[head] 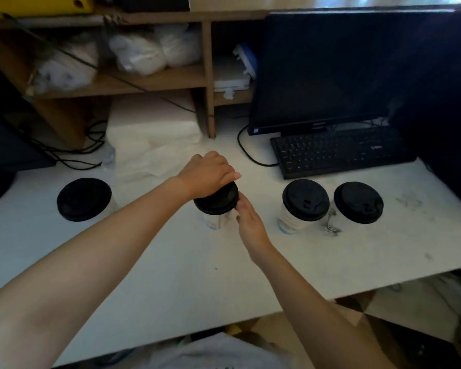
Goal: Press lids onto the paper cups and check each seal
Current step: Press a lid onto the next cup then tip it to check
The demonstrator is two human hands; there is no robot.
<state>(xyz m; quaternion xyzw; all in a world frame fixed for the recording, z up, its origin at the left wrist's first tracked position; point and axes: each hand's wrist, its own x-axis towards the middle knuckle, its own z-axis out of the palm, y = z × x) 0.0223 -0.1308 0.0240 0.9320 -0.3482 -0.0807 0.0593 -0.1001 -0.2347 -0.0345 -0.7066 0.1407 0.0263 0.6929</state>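
Seen from above, looking down at a white tabletop (171, 275) with four paper cups in a row across the middle of the frame, all wearing black lids. Centre of frame: the cup in work (218, 218), upright, long axis vertical, directly beneath the left hand (206, 174). Left hand palm down, fingers curled over the black lid (217, 201), pressing on it from above. Right hand (248, 222) just beside the cup's right wall, fingers loosely extended along the lid's rim, steadying or feeling the edge; whether actually touching, hard to tell. Left hand the nearer to the lid, being on top of it. Lid apparently level; judged close to seated, seal check likely next.

Left of centre, one lidded cup (84, 199) standing well apart. Right of centre, two more lidded cups (305, 201) and (358, 203), near each other.

Upper right: dark monitor (330, 67) with black keyboard (338, 153) in front. Upper left: wooden shelves (171, 78) holding white plastic bags, cables trailing below. Room dim, tabletop smudged at right.
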